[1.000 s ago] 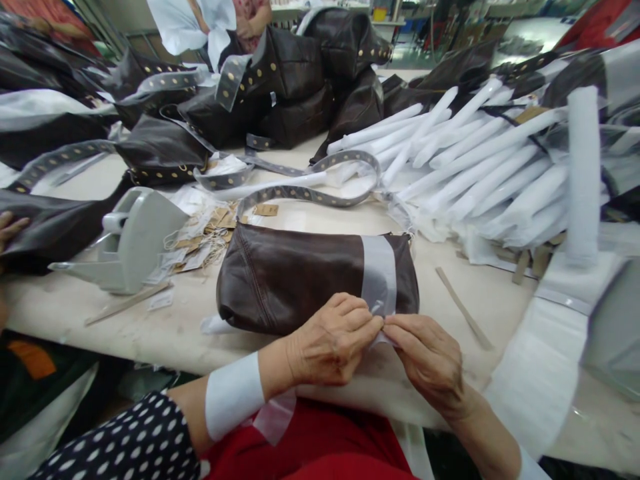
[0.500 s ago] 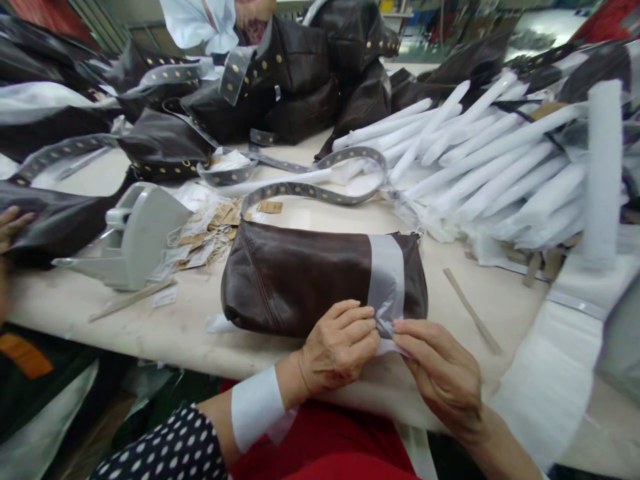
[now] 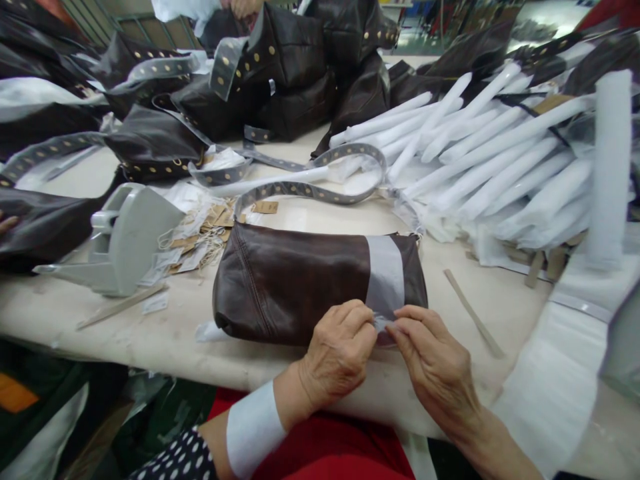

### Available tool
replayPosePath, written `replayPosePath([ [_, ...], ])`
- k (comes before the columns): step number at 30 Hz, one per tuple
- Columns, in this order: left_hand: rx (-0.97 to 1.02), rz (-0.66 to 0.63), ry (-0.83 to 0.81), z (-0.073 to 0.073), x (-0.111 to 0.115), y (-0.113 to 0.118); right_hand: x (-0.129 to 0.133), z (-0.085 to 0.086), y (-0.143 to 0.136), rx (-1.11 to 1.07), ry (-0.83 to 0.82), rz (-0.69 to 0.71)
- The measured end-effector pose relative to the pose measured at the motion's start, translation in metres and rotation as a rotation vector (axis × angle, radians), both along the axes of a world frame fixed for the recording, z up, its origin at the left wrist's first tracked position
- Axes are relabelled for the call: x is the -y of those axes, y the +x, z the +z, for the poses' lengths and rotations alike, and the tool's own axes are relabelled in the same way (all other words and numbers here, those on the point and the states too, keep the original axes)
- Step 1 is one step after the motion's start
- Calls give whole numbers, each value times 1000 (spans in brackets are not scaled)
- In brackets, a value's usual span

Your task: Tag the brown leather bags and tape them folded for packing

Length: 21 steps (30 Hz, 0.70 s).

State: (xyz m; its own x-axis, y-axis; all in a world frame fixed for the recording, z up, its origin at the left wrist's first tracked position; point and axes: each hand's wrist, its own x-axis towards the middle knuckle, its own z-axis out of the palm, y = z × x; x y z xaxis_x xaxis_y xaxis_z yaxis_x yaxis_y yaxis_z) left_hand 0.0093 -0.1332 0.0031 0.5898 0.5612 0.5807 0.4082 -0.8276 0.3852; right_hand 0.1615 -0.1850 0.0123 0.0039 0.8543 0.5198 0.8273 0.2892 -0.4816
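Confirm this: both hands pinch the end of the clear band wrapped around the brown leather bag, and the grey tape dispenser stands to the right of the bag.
Not quite. The left hand and right hand do pinch the clear band on the brown leather bag, but the head view shows the grey tape dispenser standing to the left of the bag, not the right.

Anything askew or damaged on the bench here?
No damage visible. Both hands, left hand and right hand, pinch the lower end of the grey band wrapped round the brown bag. Paper tags lie in a loose heap by the grey dispenser.
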Motion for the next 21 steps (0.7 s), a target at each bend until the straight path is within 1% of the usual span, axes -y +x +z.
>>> replayPosePath([
  [3,34,93,-33,0,2,4,2,-3,-4,2,-9,-80],
  [7,53,163,-86,1,4,9,2,-6,-7,2,-6,-174],
  [10,92,215,-131,1,3,10,-1,-7,-8,-25,-29,-194],
  [12,134,223,-115,0,2,8,-2,-7,-9,-52,-44,-196],
  [14,173,151,-25,-2,0,4,-4,-7,-10,-75,-50,-200],
  [16,158,-8,104,-4,-1,-2,-4,-7,-11,-90,-45,-203],
  [18,73,-170,212,-5,-2,-7,-4,-7,-11,-105,-41,-201],
  [19,16,-217,248,-5,-3,-8,-5,-7,-11,-114,-41,-200],
  [21,-80,-232,291,-4,-2,-10,-5,-7,-10,-136,-54,-202],
])
